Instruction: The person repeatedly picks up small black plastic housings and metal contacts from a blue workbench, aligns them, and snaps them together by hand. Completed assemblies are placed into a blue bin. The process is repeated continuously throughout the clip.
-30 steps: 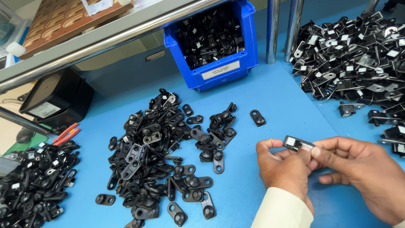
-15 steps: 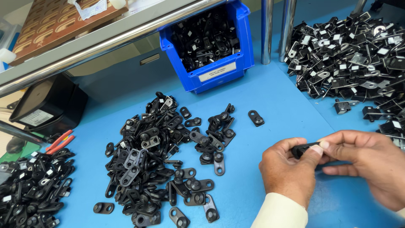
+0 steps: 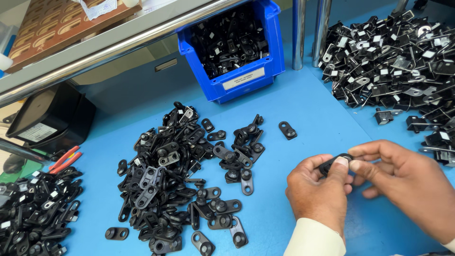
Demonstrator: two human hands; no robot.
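Now both hands, left hand [image 3: 316, 192] and right hand [image 3: 407, 182], sit lower (closer together), fingers pinching the black part [image 3: 333, 163]

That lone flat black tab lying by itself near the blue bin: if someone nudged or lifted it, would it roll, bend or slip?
The lone flat black tab with a round boss lies flat on the blue table, so it would probably slide rather than roll. It looks like rigid moulded plastic, likely stiff and light. Its smooth, slightly glossy surface may be a bit slippery to pinch.
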